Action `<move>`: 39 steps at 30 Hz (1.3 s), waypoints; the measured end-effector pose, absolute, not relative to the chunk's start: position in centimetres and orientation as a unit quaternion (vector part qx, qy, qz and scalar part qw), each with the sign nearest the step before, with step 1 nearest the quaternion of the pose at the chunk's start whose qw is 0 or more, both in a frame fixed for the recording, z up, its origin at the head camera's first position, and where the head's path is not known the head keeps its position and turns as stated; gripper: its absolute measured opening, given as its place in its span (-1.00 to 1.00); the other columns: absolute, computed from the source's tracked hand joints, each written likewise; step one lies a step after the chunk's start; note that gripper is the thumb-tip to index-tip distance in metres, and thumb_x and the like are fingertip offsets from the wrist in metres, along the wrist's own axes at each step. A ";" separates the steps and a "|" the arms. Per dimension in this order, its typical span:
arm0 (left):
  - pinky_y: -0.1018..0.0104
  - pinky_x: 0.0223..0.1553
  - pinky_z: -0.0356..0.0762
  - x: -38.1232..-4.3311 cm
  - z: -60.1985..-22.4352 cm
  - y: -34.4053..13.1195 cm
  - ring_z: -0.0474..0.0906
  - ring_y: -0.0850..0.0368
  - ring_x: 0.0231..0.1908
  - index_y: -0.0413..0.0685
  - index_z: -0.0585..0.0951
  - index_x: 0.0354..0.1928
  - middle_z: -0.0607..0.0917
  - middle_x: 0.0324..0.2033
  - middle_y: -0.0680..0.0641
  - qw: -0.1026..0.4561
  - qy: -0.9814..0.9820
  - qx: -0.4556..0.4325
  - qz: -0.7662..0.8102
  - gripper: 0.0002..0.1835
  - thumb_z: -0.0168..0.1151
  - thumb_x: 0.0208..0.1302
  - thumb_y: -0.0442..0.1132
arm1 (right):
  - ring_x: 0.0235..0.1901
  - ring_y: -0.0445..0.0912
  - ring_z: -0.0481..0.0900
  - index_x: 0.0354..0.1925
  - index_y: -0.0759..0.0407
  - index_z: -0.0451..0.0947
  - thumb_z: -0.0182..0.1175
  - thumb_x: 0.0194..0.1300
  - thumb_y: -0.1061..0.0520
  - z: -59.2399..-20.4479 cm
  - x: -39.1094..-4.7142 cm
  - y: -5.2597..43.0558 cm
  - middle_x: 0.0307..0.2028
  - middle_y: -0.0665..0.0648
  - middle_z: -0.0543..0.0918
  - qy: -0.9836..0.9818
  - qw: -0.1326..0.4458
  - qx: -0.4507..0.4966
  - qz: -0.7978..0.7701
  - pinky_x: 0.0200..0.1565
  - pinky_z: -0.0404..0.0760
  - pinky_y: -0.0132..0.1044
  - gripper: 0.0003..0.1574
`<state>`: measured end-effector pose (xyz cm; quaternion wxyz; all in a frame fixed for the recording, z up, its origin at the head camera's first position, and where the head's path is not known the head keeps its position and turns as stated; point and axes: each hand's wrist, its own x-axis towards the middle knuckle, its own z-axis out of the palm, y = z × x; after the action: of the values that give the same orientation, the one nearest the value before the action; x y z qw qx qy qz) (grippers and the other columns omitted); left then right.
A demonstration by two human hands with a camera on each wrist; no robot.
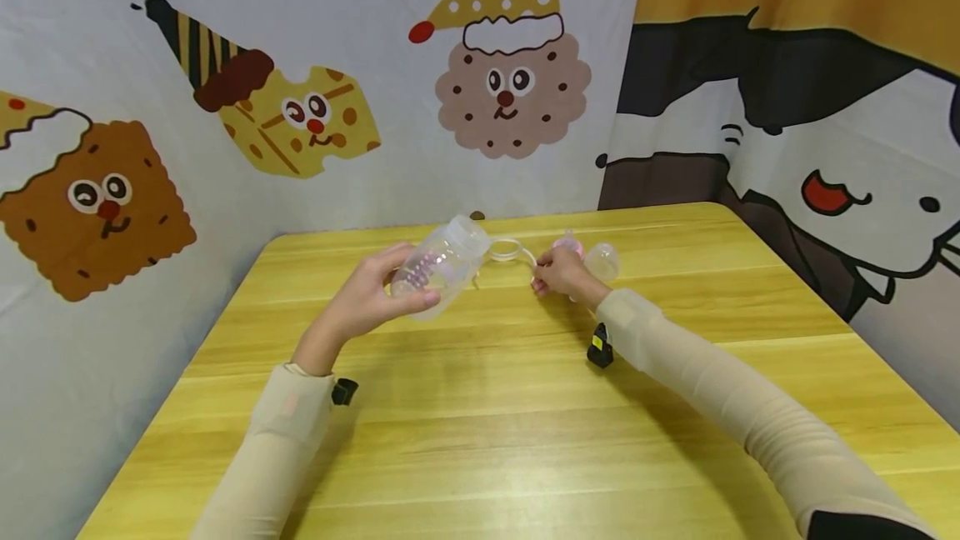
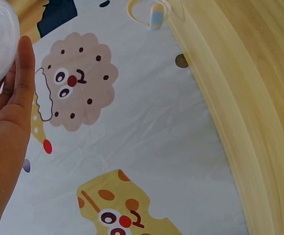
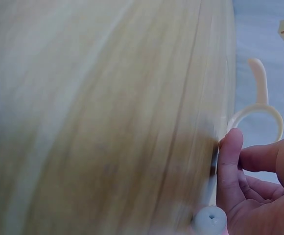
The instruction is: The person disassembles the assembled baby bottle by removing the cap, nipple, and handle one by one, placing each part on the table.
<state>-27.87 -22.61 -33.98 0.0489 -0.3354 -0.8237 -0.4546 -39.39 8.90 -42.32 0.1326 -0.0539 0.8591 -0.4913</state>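
My left hand (image 1: 367, 290) holds a clear baby bottle (image 1: 450, 261) with purple markings, tilted above the table, its white neck end toward the upper right. In the left wrist view a round end of the bottle (image 2: 0, 44) shows at the left edge. With thumb and finger, my right hand (image 1: 564, 272) pinches a white bottle handle (image 1: 506, 255), a ring with curved arms. The right wrist view shows one arm of this handle (image 3: 261, 81) pointing up. Close behind the right hand are a pink bottle part (image 1: 570, 244), partly hidden, and a clear domed cap (image 1: 603, 261).
The wooden table (image 1: 480, 423) reaches back to a printed cloth (image 1: 322, 198). A small white round piece with a hole (image 3: 209, 220) sits just below the right hand in the right wrist view. Black camera mounts (image 1: 600, 348) hang at both wrists.
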 end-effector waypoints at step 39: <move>0.27 -0.15 0.59 -25.3 -31.0 -21.8 0.53 0.02 -0.18 -0.27 0.56 0.11 0.59 -0.04 -0.25 0.070 -0.819 -0.329 -0.465 -0.56 0.36 0.19 -0.31 | -0.47 -0.02 0.72 0.07 0.54 0.47 0.07 0.43 0.27 -42.1 -39.1 9.0 -0.31 0.39 0.70 0.846 0.142 -0.051 -0.511 -0.29 0.71 -0.16 -0.64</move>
<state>-25.31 -21.79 -31.02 0.0696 -0.3289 -0.8191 -0.4649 -39.13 9.05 -42.08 0.1417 -0.0513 0.8464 -0.5108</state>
